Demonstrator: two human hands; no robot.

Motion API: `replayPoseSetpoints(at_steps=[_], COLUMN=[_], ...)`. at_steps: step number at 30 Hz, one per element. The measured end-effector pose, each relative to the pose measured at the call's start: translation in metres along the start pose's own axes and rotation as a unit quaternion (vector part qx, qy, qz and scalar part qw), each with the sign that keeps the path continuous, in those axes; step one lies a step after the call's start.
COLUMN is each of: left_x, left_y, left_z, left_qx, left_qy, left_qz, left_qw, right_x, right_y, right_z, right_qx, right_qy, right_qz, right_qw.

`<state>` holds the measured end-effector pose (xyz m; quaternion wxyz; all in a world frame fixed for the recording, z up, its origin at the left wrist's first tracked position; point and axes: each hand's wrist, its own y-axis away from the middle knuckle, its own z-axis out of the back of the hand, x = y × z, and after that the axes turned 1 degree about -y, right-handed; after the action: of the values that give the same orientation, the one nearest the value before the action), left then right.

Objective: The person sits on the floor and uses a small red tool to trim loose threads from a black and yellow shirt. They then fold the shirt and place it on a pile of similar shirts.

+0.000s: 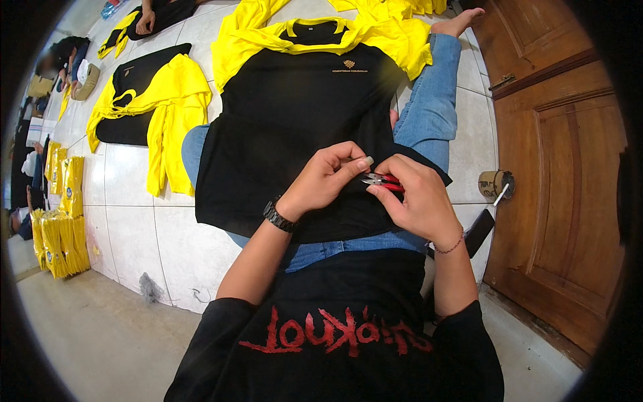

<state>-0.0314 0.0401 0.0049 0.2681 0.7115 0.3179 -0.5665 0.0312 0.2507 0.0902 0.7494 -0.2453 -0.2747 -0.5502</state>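
Note:
A black shirt [296,105] with yellow sleeves is spread over my lap, its neckline away from me. It bears a small gold emblem and writing on the chest. My right hand [419,193] grips a pair of red-handled thread snips [384,181], their metal blades pointing left. Just beside the blade tips, my left hand [331,173] has its thumb and forefinger pinched together above the shirt. Anything as fine as a thread between those fingertips is too small to make out.
Another black and yellow shirt [133,120] lies on the tiles at left. Yellow plastic packets [60,241] are stacked farther left. A wooden door [562,166] stands at right, with a cardboard tube [495,184] and a dark phone-like object [478,232] before it. Other people sit at upper left.

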Motion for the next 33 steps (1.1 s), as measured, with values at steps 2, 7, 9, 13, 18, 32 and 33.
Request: replayPoseSetpoints(at_steps=[2, 7, 9, 13, 18, 32, 33], left_x=[0.000, 0.002, 0.002, 0.004, 0.008, -0.042, -0.046], left_y=[-0.001, -0.002, -0.002, -0.001, -0.001, 0.119, 0.147], left_z=[-0.001, -0.004, -0.004, -0.005, -0.004, 0.065, 0.081], left_qx=[-0.005, -0.022, -0.026, -0.026, -0.047, -0.273, -0.299], left_qy=[0.000, 0.011, 0.008, 0.005, -0.024, -0.143, -0.115], left_qz=[0.003, -0.013, -0.012, -0.010, -0.022, 0.045, 0.044], left_qw=[1.000, 1.000, 1.000, 1.000, 0.998, 0.950, 0.946], right_x=[0.001, 0.003, 0.003, 0.002, 0.000, -0.037, -0.040], right_y=[-0.001, 0.000, 0.000, -0.001, 0.002, 0.019, 0.020], right_z=[0.000, 0.001, 0.001, -0.001, 0.000, -0.008, -0.008], right_qx=[-0.001, 0.000, 0.002, -0.001, 0.020, -0.098, -0.165], right_qy=[-0.001, 0.007, 0.009, 0.011, 0.013, -0.166, -0.170], right_qz=[0.009, 0.020, 0.025, 0.021, 0.011, -0.033, -0.050], right_qw=[1.000, 1.000, 1.000, 1.000, 1.000, 0.981, 0.970])
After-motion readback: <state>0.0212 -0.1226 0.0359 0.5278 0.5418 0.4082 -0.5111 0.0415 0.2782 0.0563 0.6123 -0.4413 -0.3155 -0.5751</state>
